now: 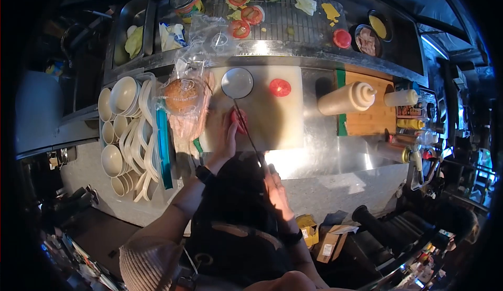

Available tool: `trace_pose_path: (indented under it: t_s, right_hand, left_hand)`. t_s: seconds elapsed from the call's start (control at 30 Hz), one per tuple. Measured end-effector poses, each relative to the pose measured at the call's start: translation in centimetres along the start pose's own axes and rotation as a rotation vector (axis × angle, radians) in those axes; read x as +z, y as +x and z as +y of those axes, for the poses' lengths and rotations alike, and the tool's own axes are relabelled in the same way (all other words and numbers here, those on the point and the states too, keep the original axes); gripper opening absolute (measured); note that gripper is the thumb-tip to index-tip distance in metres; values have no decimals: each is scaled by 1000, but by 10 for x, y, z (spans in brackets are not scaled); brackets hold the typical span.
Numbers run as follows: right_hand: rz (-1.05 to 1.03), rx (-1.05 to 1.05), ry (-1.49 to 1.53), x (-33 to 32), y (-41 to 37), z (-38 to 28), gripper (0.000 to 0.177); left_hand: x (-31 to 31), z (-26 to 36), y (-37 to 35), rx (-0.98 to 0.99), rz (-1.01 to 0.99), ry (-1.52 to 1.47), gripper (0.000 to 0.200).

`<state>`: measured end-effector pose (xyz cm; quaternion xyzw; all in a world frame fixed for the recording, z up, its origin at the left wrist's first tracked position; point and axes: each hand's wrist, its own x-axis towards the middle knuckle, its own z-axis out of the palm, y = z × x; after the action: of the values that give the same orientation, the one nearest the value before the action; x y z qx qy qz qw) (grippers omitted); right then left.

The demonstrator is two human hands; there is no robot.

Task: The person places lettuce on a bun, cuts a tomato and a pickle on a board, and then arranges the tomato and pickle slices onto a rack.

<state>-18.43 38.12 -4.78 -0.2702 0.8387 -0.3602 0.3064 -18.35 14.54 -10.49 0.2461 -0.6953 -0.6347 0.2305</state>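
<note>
On the white cutting board [288, 126], my left hand [226, 140] holds a red tomato [240, 123] with its fingers against the near left side. My right hand [276, 189] is closed around the handle of a long knife [251, 137]. The blade lies across the tomato, its tip pointing away from me towards a small round grey-white bowl [237, 83]. To the right of that bowl a cut tomato slice [280, 87] lies flat. Left of the board are a bun [181, 96] in clear plastic and pale pink sliced meat [184, 126].
Stacked bowls [124, 94] stand at the left. A squeeze bottle [348, 98] lies by a wooden board [372, 118] at the right. Behind, a wire rack [288, 21] bears tomato and lettuce pieces, near a dish of sliced meat [366, 41] and a can [184, 2].
</note>
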Motion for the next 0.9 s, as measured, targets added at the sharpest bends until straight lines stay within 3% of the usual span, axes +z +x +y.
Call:
trace_pose_path:
  t_s: [0.07, 0.17, 0.2, 0.3, 0.37, 0.47, 0.57, 0.8, 0.9]
  right_hand:
    - [-52, -39, -36, 9, -2, 10, 64]
    - [-161, 62, 22, 14, -5, 9, 70]
    - [-128, 54, 4, 14, -7, 6, 72]
    - [28, -17, -8, 21, -9, 4, 79]
    - [207, -130, 31, 31, -8, 14, 86]
    - [146, -52, 20, 35, -10, 21, 67]
    - [9, 101, 208, 31, -6, 20, 65]
    - [-28, 63, 167, 13, -5, 10, 71]
    - [-64, 35, 84, 8, -17, 9, 80]
  left_hand:
    - [6, -40, -7, -75, 80, -37, 48]
    - [17, -55, -6, -87, 133, -108, 50]
    - [21, -51, -5, -77, 140, -134, 50]
    - [33, -34, -1, 45, 269, 198, 52]
    - [36, -27, 1, 25, 236, 172, 52]
    - [36, -22, 3, 39, 191, 186, 50]
    - [37, -14, 3, 88, 125, 247, 47]
    - [49, -42, 2, 195, 118, 244, 46]
    - [56, -31, 0, 76, 120, 106, 45]
